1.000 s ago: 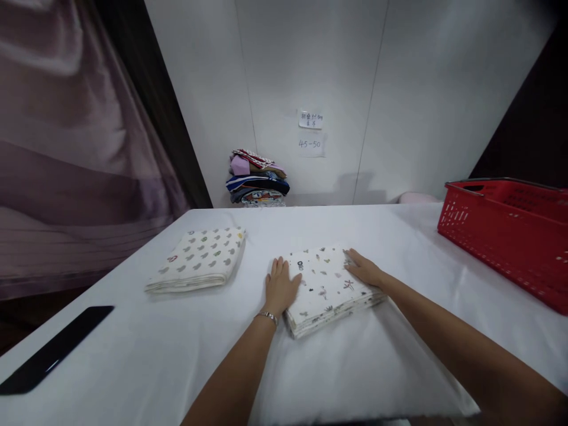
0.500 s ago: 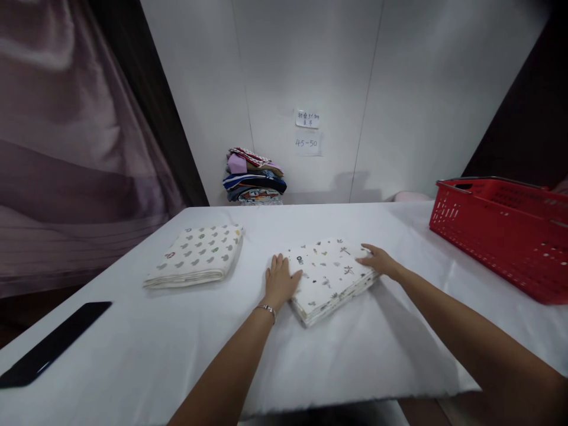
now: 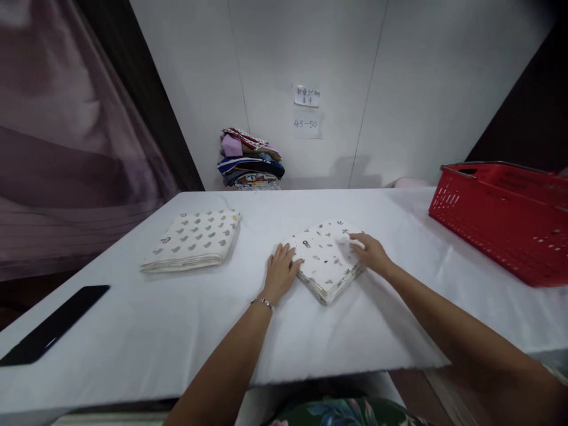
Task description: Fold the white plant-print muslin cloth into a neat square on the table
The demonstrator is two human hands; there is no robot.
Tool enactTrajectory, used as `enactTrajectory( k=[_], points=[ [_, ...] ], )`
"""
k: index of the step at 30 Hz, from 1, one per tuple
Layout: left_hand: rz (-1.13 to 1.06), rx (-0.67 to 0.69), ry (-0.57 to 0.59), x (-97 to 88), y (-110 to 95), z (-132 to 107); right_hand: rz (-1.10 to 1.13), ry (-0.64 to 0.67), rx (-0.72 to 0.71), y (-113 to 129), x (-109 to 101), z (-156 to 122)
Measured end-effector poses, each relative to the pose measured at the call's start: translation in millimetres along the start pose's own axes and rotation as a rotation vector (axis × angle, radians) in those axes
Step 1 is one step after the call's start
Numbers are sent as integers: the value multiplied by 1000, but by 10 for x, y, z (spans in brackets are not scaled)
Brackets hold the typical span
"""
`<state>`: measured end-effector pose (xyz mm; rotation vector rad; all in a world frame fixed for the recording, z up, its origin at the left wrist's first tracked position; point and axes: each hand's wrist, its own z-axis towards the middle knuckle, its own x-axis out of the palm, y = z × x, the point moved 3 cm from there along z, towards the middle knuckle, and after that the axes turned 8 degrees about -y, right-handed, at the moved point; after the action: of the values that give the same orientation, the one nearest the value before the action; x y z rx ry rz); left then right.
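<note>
A folded white cloth with small leaf and insect prints lies on the white-covered table, one corner pointing toward me. My left hand, a bracelet at its wrist, rests along the cloth's left side with fingers stretched out. On the right part of the cloth's top, my right hand touches the fabric with thumb and forefinger apart. A pale, blurred bit of fabric shows at those fingertips. To the left sits a second folded cloth, white with grey prints, which neither hand touches.
A red plastic basket stands at the right. Folded fabrics are piled at the back against the wall, near two paper signs. A flat black object lies at the table's left edge. A pinkish curtain hangs at left.
The printed cloth has turned, its near corner swinging to the right. My right hand has shifted from its right edge inward onto the top. The camera view has tilted down slightly.
</note>
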<state>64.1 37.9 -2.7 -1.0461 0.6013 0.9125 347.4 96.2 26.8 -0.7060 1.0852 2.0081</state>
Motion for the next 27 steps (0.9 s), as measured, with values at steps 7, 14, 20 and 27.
enactTrajectory(
  k=[7,14,20,27],
  points=[
    [-67,157,-92,-86,-40,-80,387,95,-319,864,33,-663],
    [-187,382,-87,-146,-306,-230,362,132,-369,906,66,-790],
    [-231,444,-4,-153,-436,-293,323,175,-443,936,39,-799],
    [-241,480,15,-141,-460,-318,340,196,-490,935,29,-784]
  ],
)
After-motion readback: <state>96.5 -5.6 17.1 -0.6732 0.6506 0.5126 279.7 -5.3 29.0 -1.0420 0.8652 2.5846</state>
